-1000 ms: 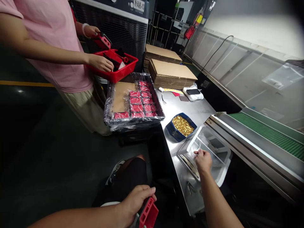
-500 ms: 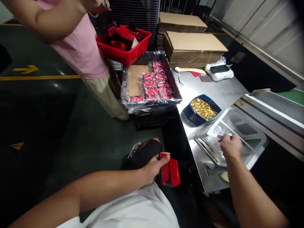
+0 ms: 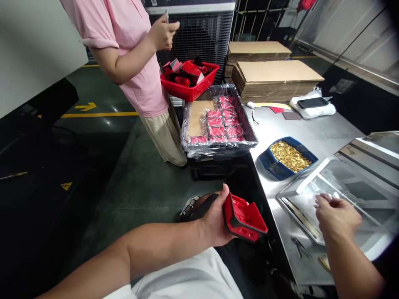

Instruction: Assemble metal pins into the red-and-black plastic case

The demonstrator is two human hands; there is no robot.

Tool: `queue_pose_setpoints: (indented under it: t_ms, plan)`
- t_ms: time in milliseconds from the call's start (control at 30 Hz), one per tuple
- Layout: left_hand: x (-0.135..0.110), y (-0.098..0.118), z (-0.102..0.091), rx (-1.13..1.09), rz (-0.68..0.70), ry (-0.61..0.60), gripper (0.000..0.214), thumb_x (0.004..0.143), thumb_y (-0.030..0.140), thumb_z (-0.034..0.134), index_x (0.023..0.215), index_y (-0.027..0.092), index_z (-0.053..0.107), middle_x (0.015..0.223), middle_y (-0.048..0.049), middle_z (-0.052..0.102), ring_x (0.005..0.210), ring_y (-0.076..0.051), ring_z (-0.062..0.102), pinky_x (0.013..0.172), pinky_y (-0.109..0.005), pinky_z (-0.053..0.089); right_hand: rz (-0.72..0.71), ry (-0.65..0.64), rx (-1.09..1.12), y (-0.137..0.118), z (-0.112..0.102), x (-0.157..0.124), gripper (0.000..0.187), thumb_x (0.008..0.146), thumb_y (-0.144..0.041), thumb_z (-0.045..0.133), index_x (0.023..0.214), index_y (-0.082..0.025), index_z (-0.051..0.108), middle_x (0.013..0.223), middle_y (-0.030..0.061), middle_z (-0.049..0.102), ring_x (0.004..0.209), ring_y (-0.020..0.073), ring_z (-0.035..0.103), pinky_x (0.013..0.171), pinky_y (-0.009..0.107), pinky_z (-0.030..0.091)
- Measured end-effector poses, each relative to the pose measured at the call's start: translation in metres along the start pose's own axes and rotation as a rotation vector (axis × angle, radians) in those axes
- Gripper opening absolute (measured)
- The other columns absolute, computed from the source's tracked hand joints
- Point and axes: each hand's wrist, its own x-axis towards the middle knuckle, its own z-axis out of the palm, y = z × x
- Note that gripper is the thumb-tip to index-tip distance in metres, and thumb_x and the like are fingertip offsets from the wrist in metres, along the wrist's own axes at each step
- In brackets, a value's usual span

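Low in front of me, my left hand (image 3: 216, 222) grips a hollow red plastic housing (image 3: 246, 216) with black edges. Its open side faces up, showing moulded ribs; my thumb lies along the near wall. Over on the right, my right hand (image 3: 338, 216) reaches into a translucent plastic bin (image 3: 314, 178) on the metal table. Its fingers are curled together at crumpled clear plastic film (image 3: 311, 193), though the fingertips are partly hidden. Beside that bin stands a blue tub (image 3: 271, 166) filled with small gold-coloured metal pieces (image 3: 289, 155).
A film-lined black crate (image 3: 249, 139) holds several bagged red parts (image 3: 216, 121). A red basket (image 3: 193, 93) of red and black parts rests at its far edge. A person in pink (image 3: 140, 74) stands behind. Pliers (image 3: 299, 246) and stacked cardboard (image 3: 277, 79) are on the table.
The red housing has turned, so its hollow inside now shows. My right hand stays at the bin, its fingers pointing more to the left. The view has shifted, and the other person's forearm is lower.
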Motion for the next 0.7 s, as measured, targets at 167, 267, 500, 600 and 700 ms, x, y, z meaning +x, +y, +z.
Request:
queue_pose_setpoints:
  t_ms: [167, 267, 500, 600, 700]
  plan:
    - [-0.004, 0.003, 0.005, 0.002, -0.034, -0.085, 0.096, 0.074, 0.094, 0.028, 0.107, 0.013, 0.067, 0.104, -0.0148, 0.073, 0.093, -0.032, 0.069, 0.088, -0.047, 0.048, 0.093, 0.025, 0.272, -0.018, -0.001, -0.015, 0.021, 0.077, -0.029, 0.061, 0.085, -0.012, 0.072, 0.087, 0.0213, 0.075, 0.058, 0.0184, 0.065, 0.057, 0.039, 0.051]
    - [-0.005, 0.005, 0.005, 0.000, -0.039, -0.143, 0.099, 0.076, 0.093, 0.028, 0.115, 0.011, 0.067, 0.103, -0.0141, 0.073, 0.092, -0.031, 0.069, 0.086, -0.046, 0.050, 0.064, 0.113, 0.323, -0.031, -0.007, -0.018, 0.022, 0.076, -0.033, 0.066, 0.081, -0.012, 0.069, 0.078, 0.0169, 0.072, 0.057, 0.0177, 0.061, 0.061, 0.041, 0.050]
    - [-0.009, 0.004, -0.031, 0.146, -0.195, -0.251, 0.072, 0.085, 0.058, 0.067, 0.139, 0.013, 0.053, 0.131, -0.0141, 0.066, 0.117, -0.030, 0.063, 0.106, -0.044, 0.045, 0.087, 0.102, 0.601, -0.076, -0.064, -0.032, 0.041, 0.068, -0.056, 0.072, 0.075, -0.020, 0.054, 0.065, -0.0023, 0.055, 0.057, 0.0112, 0.051, 0.055, 0.030, 0.045]
    - [-0.008, -0.002, -0.054, 0.301, -0.360, -0.196, 0.067, 0.082, 0.047, 0.074, 0.136, 0.010, 0.056, 0.121, -0.0152, 0.072, 0.110, -0.027, 0.068, 0.104, -0.042, 0.048, 0.124, -0.104, 0.758, -0.082, -0.091, -0.048, 0.041, 0.058, -0.041, 0.081, 0.084, -0.021, 0.056, 0.078, -0.0019, 0.062, 0.065, 0.0101, 0.057, 0.061, 0.025, 0.051]
    - [-0.010, -0.008, -0.066, 0.490, -0.433, -0.107, 0.063, 0.078, 0.056, 0.075, 0.124, 0.012, 0.067, 0.107, -0.0123, 0.077, 0.100, -0.025, 0.071, 0.094, -0.037, 0.052, 0.146, -0.185, 0.820, -0.075, -0.113, -0.061, 0.039, 0.059, -0.035, 0.081, 0.088, -0.022, 0.058, 0.077, -0.0035, 0.061, 0.065, 0.0081, 0.058, 0.062, 0.021, 0.052]
